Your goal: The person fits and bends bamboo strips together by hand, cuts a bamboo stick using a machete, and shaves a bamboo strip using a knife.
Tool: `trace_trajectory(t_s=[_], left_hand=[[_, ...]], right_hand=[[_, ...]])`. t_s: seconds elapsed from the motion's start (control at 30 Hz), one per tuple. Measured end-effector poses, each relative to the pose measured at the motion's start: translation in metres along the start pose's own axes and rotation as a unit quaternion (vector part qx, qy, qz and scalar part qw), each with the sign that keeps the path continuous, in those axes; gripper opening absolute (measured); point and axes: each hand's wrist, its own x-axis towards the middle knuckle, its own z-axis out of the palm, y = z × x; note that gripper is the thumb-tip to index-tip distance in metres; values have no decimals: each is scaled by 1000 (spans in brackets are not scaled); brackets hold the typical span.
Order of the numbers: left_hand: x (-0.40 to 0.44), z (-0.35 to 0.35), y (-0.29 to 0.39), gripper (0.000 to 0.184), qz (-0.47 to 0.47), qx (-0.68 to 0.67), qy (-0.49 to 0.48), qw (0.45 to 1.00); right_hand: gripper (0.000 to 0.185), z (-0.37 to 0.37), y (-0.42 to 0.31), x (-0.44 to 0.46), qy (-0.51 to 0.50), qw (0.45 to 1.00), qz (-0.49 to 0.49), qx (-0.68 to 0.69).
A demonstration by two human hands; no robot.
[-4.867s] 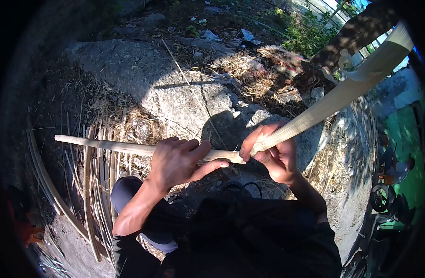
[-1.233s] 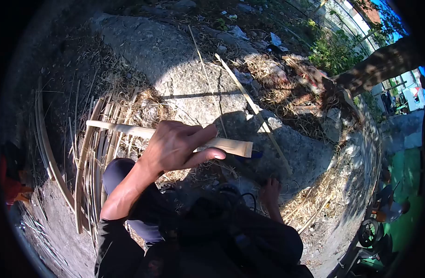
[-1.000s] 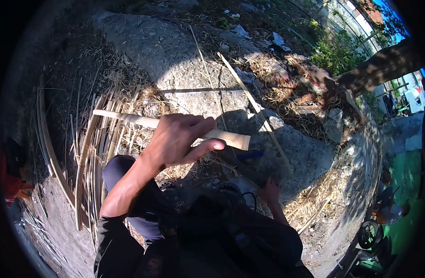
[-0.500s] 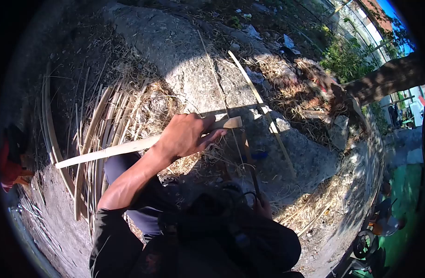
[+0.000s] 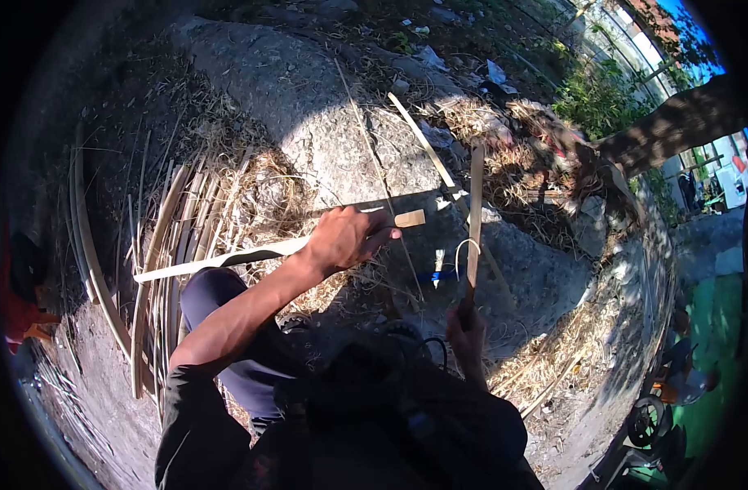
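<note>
My left hand [image 5: 343, 238] is closed around a pale bamboo strip [image 5: 196, 266], near the strip's right end. The strip slants down to the left, past my knee, and its cut tip pokes out beyond my fingers. In my right hand [image 5: 467, 328] is a long-bladed knife [image 5: 477, 192], gripped by its dark handle with the blade pointing away from me. A thin curled shaving [image 5: 460, 255] hangs against the blade. The blade and the strip are apart. Between my hands, a small pale and blue object [image 5: 439, 275] lies on the shaded rock.
Several bamboo strips [image 5: 166, 220] lie bundled at left. A large rock [image 5: 325, 155] is ahead, with a loose slat [image 5: 423, 140] across it. Dry shavings [image 5: 272, 184] cover the ground. A tree trunk [image 5: 672, 122] leans at right. People are at both edges.
My right hand has swung the knife up and to the right, away from the strip's end. A curled shaving now shows on the blade. The strip has shifted slightly right with my left hand.
</note>
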Motion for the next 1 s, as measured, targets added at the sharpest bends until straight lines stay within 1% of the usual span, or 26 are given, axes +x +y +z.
trace_trajectory(t_s=[0.03,0.07,0.1,0.13,0.17,0.2,0.23,0.27,0.3,0.33,0.37,0.4,0.43,0.47,0.53,0.57,0.63,0.67,0.73,0.87,0.93,0.97,1.0], left_hand=[[-2,23,-13,47,59,25,87,994],[3,35,-23,47,60,24,88,994],[13,42,-31,46,16,-10,-4,1000],[21,53,-41,45,-29,-44,-96,994],[29,75,-53,43,-50,-21,-114,992],[36,87,-57,43,-50,-19,-115,992],[44,97,-59,42,-78,-45,-136,987],[53,109,-61,41,-104,-71,-159,979],[62,149,-81,44,-89,-103,-137,981],[67,159,-78,44,-86,-101,-143,981],[72,169,-71,47,-126,-136,-164,969],[75,180,-67,50,-167,-170,-185,953],[78,197,-68,55,-142,-184,-173,957],[78,213,-72,55,-143,-184,-180,956],[83,220,-64,55,-184,-228,-208,933],[86,225,-65,55,-184,-230,-212,932],[91,241,-72,55,-176,-246,-200,932],[92,248,-75,55,-174,-252,-197,931],[93,252,-76,56,-214,-253,-214,919],[94,247,-67,57,-278,-261,-212,900],[94,250,-69,57,-261,-260,-242,898],[93,252,-69,57,-262,-260,-242,897],[91,259,-70,53,-243,-258,-198,914]], right_hand=[[15,6,-3,6,3,1000,0,0],[15,11,-4,13,-7,1000,18,-12],[17,16,-3,15,-19,999,37,-23],[17,20,2,15,-21,999,37,-23],[17,27,9,18,-21,996,80,16],[17,33,18,21,-20,991,123,57],[20,37,29,24,-30,987,127,91],[20,40,39,26,-27,987,126,95],[24,45,43,28,-9,980,159,117],[28,48,45,30,8,971,193,139],[28,48,49,32,13,970,196,143],[33,49,54,35,18,972,185,140],[37,48,61,38,22,975,175,136],[37,47,69,41,25,974,180,138],[40,44,89,52,22,989,131,60],[40,44,96,57,24,989,134,60],[41,44,100,65,26,998,52,-30],[41,42,100,68,25,998,55,-32],[44,41,96,76,7,995,101,-26],[44,41,101,90,7,996,79,-31],[45,40,107,96,10,996,51,-67],[45,40,110,96,9,996,52,-67],[45,40,107,95,6,996,62,-59]])
